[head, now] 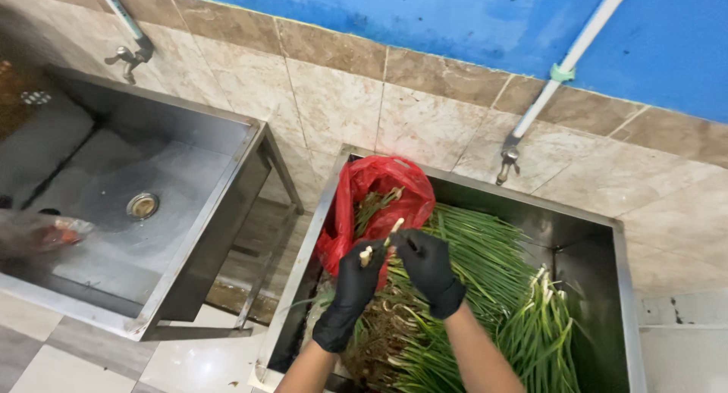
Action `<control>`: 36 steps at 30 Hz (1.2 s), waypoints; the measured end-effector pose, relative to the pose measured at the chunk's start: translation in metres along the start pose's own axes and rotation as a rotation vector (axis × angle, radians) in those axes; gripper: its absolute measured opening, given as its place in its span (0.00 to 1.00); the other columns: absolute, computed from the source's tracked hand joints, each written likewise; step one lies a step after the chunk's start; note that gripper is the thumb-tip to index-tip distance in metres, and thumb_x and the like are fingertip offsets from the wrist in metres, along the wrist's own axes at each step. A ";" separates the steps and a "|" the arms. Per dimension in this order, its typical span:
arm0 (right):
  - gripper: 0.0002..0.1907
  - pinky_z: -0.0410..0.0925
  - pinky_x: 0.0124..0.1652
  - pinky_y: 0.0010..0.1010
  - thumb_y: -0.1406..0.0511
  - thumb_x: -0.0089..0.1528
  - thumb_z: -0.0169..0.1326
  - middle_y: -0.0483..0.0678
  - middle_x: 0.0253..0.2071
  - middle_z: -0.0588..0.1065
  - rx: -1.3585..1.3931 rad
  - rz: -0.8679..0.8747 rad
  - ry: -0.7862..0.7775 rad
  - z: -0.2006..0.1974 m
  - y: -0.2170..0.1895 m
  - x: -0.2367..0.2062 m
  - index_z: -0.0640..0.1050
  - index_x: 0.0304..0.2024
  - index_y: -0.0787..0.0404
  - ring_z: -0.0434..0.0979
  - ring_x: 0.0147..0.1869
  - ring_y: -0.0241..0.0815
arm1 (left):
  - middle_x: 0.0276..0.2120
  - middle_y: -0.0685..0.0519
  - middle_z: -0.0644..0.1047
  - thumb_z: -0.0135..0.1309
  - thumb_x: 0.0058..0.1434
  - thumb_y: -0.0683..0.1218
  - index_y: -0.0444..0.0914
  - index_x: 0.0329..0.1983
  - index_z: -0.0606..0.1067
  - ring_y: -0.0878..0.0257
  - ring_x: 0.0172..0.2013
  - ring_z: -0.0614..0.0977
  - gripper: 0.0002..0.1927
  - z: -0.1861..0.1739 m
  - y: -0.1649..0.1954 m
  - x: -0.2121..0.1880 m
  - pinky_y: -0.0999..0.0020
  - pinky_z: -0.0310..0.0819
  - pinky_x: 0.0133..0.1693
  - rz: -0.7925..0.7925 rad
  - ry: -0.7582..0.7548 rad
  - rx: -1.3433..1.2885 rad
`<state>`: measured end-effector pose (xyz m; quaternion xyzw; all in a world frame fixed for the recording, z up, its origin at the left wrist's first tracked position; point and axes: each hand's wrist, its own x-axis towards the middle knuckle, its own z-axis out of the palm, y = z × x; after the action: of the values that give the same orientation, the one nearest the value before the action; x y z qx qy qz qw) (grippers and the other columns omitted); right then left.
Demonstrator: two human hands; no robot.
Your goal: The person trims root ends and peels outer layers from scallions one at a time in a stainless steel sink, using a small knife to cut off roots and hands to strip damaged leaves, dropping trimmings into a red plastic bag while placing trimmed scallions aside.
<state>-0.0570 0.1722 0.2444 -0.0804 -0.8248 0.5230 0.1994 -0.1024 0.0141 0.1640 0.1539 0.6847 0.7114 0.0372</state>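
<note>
While both black-gloved hands are working over the steel sink (623,287) heaped with green onions (485,272), the left hand (356,275) is pinching a pale stalk end (367,254) and the right hand (426,260) is gripping another stalk (394,228), its long axis tilting up-right towards the red plastic bag (379,188) just beyond the fingers

A crumpled red plastic bag (377,203) is being propped open at frame centre; a clear plastic package (42,234) is lying at left.
</note>
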 end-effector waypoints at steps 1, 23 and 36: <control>0.07 0.71 0.35 0.31 0.65 0.65 0.57 0.48 0.30 0.79 -0.033 -0.059 0.011 -0.002 0.010 0.011 0.81 0.41 0.63 0.79 0.32 0.34 | 0.32 0.57 0.79 0.58 0.66 0.40 0.33 0.42 0.79 0.70 0.34 0.79 0.05 -0.008 -0.003 0.000 0.70 0.74 0.38 0.035 0.028 0.092; 0.25 0.74 0.52 0.47 0.54 0.73 0.42 0.61 0.49 0.78 0.767 0.492 -0.956 -0.004 0.080 0.000 0.70 0.64 0.63 0.82 0.50 0.53 | 0.21 0.62 0.68 0.56 0.72 0.46 0.40 0.40 0.73 0.73 0.18 0.65 0.07 -0.064 -0.038 0.040 0.73 0.54 0.21 -0.237 0.208 -0.336; 0.29 0.69 0.59 0.55 0.52 0.72 0.38 0.65 0.60 0.74 1.079 0.695 -0.926 -0.064 0.072 -0.026 0.67 0.68 0.63 0.78 0.61 0.63 | 0.20 0.58 0.74 0.52 0.68 0.44 0.39 0.41 0.75 0.70 0.15 0.66 0.04 -0.071 0.043 0.047 0.72 0.55 0.18 -0.364 0.325 -0.407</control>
<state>-0.0128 0.2483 0.1975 0.0004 -0.3842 0.8632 -0.3275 -0.1591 -0.0444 0.2130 -0.0975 0.5416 0.8307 0.0839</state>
